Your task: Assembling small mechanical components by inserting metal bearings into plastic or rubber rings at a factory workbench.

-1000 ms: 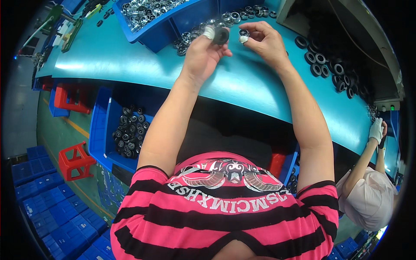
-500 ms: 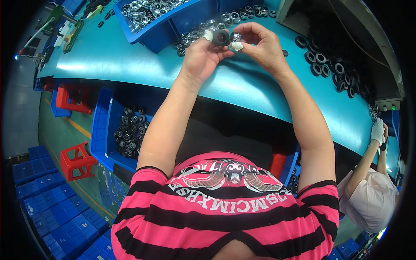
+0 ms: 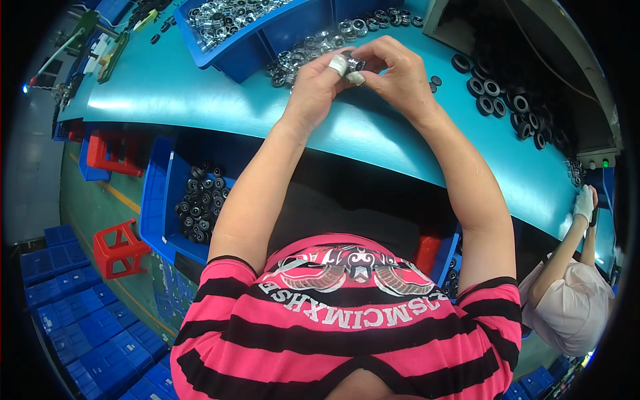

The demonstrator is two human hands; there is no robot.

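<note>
Above the table's near edge, my left hand (image 3: pixel 316 88) and my right hand (image 3: pixel 399 75) meet, fingertips wrapped in white tape. Between them is a shiny silver hub-like part (image 3: pixel 357 65), pinched by my right thumb and fingers. My left hand closes on a black ring, now mostly covered by the fingers, pressed against the silver part. How far the two fit together I cannot tell. Just behind my hands lies a heap of clear and silver round parts (image 3: pixel 303 53). Small black discs (image 3: pixel 435 83) rest to the right of my right hand.
A blue bin (image 3: pixel 230 57) of silver parts stands at the back. Black rings (image 3: pixel 491 88) lie loose at the right. Below the table, a blue crate (image 3: pixel 155 193) holds black wheels, near a red stool (image 3: pixel 120 249). A co-worker's gloved hand (image 3: pixel 584 204) is at the far right.
My hands have come closer together, and the silver part is now against the black ring, which has turned mostly out of sight. More of the small black discs show beside my right hand.
</note>
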